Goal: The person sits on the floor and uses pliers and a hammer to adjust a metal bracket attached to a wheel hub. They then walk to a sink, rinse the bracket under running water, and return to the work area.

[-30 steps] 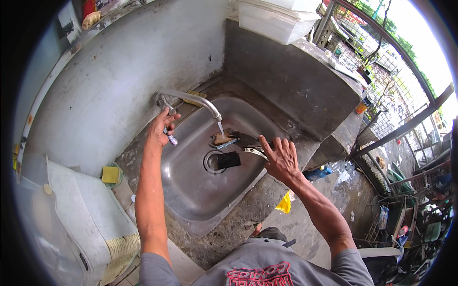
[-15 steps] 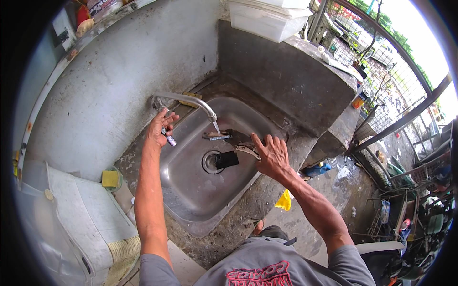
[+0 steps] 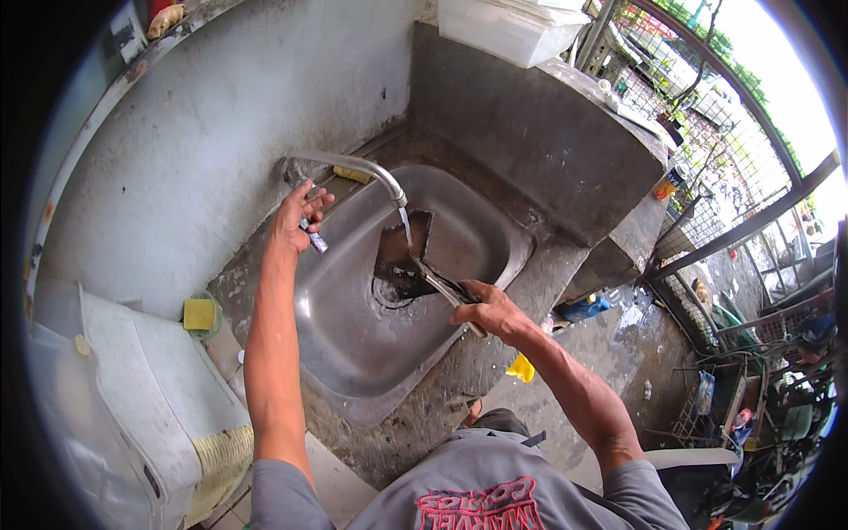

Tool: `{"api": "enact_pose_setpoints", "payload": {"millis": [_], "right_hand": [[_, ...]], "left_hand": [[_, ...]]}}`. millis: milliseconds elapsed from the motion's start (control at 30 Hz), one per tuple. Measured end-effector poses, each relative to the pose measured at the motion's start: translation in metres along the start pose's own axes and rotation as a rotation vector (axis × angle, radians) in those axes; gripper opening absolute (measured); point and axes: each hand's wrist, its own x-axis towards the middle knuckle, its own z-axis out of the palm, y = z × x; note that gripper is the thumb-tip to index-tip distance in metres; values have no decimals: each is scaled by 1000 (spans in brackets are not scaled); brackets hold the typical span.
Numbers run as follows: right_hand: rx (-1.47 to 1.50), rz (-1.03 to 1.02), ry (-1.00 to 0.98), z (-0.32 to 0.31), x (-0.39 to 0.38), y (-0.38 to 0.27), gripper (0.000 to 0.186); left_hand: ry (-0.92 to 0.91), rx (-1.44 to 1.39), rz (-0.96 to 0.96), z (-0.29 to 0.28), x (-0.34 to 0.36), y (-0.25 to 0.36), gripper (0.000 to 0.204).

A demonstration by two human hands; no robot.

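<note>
From the faucet (image 3: 371,172), water streams down into a metal sink (image 3: 340,358). My right hand (image 3: 495,309) is closed on the long metal handle of a flat tool; its exact kind I cannot make out. The tool's dark, roughly rectangular plate (image 3: 402,256) lies tilted under the stream, over part of the drain (image 3: 389,296). My left hand (image 3: 299,216) is raised at the sink's left rim beside the faucet. Its upper fingers are loosely bent, while the lower ones keep a small shiny patterned tube-like thing (image 3: 316,240) against the palm.
A concrete wall (image 3: 521,132) rises behind the sink, bearing a translucent plastic box (image 3: 508,35). Left of the sink, a yellow sponge (image 3: 200,314) sits on a round container near a white bin-like appliance (image 3: 168,362). A wire fence (image 3: 724,132) and clutter stand at right.
The tool in my right hand has turned, its broad dark plate now facing up under the water. My right hand has shifted down and its grip has closed. My left hand has barely moved.
</note>
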Motion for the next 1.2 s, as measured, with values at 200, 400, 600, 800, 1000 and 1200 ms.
{"api": "enact_pose_setpoints", "payload": {"millis": [200,400,600,800,1000,1200], "right_hand": [[190,18,-63,11,-13,-9,64],[252,46,-101,13,-15,10,68],[253,77,-119,15,-27,-6,72],[258,70,-116,16,-31,-13,78],[258,63,-135,14,-33,-16,82],[280,86,-131,13,-29,-4,79]], "left_hand": [[0,-2,12,-8,2,5,45],[-13,-17,11,1,3,3,46],[10,-15,4,0,1,4,41],[10,-6,12,1,1,5,41],[24,1,21,-3,3,5,41],[45,-10,16,1,8,2,39]]}}
